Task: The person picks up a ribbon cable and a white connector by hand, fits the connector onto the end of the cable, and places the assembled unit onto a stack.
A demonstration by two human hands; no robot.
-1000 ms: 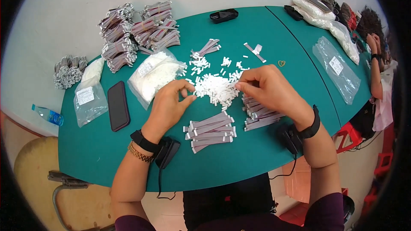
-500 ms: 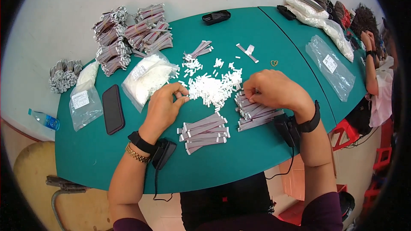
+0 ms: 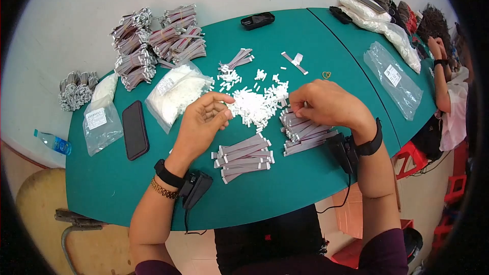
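Observation:
At the left edge of a heap of small white plastic pieces (image 3: 254,107), my left hand (image 3: 204,119) is open, its thumb and forefinger apart with nothing visible between them. My right hand (image 3: 331,103) lies over a stack of flat grey ribbon cables (image 3: 308,135) with white ends. Its thumb and fingers are closed on the end of a ribbon cable there, partly hidden by the fingers. Between my forearms lies a second pile of ribbon cables (image 3: 244,158), stacked crosswise. Both wrists wear black straps with small black devices.
Bundled cables (image 3: 135,51) are heaped at the back left, beside a bag of white pieces (image 3: 175,89). A phone (image 3: 135,130) lies left of my hand. A loose cable (image 3: 294,63) and rubber bands (image 3: 326,75) lie beyond the heap. Another person's arm (image 3: 442,81) is at far right.
My left hand has moved slightly right over the heap's edge, and its fingers have spread from a near pinch. The right hand has barely moved.

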